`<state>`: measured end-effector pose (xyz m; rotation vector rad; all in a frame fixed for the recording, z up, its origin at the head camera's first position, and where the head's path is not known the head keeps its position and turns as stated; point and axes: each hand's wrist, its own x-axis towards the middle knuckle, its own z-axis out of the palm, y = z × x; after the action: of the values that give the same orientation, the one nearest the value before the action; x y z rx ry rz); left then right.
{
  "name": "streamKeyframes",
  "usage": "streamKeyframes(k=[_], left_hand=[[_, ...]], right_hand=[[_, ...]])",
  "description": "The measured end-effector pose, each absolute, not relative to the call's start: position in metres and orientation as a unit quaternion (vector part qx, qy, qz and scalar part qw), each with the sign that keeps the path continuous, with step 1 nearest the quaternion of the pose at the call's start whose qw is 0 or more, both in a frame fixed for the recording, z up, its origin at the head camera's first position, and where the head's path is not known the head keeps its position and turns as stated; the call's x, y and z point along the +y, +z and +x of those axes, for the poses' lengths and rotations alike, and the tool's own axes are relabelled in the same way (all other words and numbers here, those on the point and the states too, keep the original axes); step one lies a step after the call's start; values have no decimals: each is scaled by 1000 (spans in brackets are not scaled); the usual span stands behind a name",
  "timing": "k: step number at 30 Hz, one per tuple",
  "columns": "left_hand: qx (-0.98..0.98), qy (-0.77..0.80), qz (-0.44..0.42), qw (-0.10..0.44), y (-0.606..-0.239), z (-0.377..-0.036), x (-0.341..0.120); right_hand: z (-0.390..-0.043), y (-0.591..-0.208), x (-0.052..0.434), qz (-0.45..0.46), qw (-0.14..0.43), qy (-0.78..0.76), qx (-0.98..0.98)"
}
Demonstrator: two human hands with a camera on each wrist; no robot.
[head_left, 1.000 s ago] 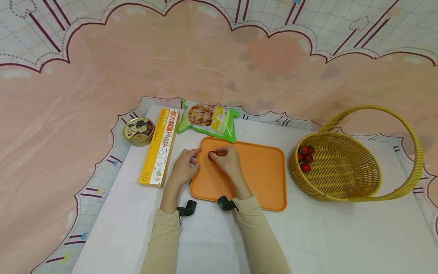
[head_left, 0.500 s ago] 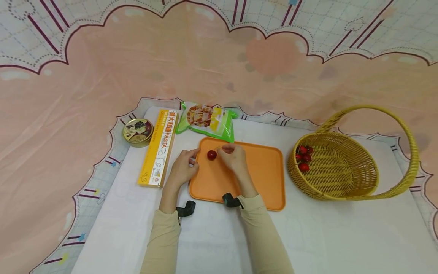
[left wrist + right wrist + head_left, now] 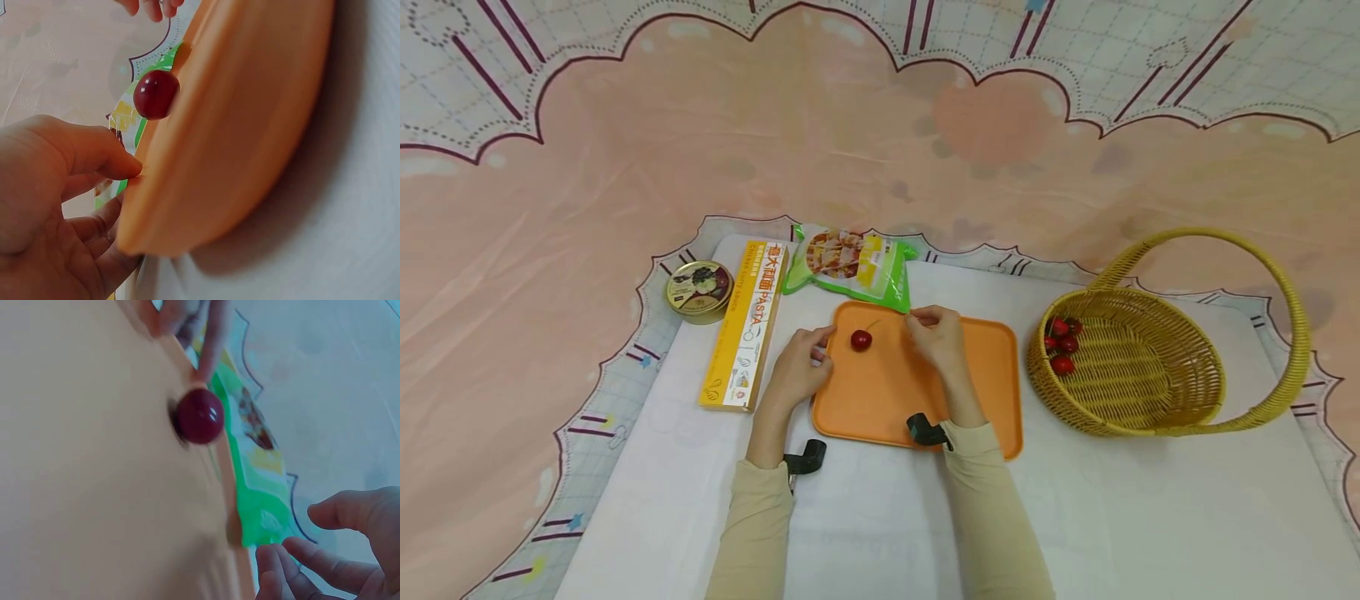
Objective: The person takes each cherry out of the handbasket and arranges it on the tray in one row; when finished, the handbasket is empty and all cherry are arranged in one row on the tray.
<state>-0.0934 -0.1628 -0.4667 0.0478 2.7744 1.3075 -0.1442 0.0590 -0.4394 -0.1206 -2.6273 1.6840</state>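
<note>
Nearest you, your two beige sleeves [image 3: 752,525] come in over the near edge of the white worktop [image 3: 865,533], with a black mount [image 3: 807,457] at your left wrist and another black mount [image 3: 928,431] at your right. Beyond them lies the orange tray [image 3: 880,400], flat on the worktop. Your left hand [image 3: 800,368] grips the tray's left edge toward the far corner, thumb and fingers pinching the rim. Your right hand [image 3: 942,337] hovers over the tray near the middle of its far edge, relaxed, fingers loosely bent and thumb apart from them, in no grip. Between your hands, the dark red cherry [image 3: 861,340] rests by the tray's far left corner, stem pointing up and right, clear of your fingers.

Toward the worktop's right edge stands the wicker basket [image 3: 1127,367], handle up, a few cherries [image 3: 1063,365] against its left inner wall. Left of the tray lies the yellow and white pasta box [image 3: 745,333]; the round tin [image 3: 700,287] sits just beside it, near the worktop's left edge. Farther, the green food bag [image 3: 853,262] lies just past the tray's far left corner, before the pink patterned cloth [image 3: 850,150].
</note>
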Motion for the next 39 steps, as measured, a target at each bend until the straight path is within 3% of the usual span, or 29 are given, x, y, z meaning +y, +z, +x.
streamKeyframes(k=[39], left_hand=[[904,426,24,36,-467,-93,-164]], right_hand=[[-145,-379,203,-168,75,548,-816]])
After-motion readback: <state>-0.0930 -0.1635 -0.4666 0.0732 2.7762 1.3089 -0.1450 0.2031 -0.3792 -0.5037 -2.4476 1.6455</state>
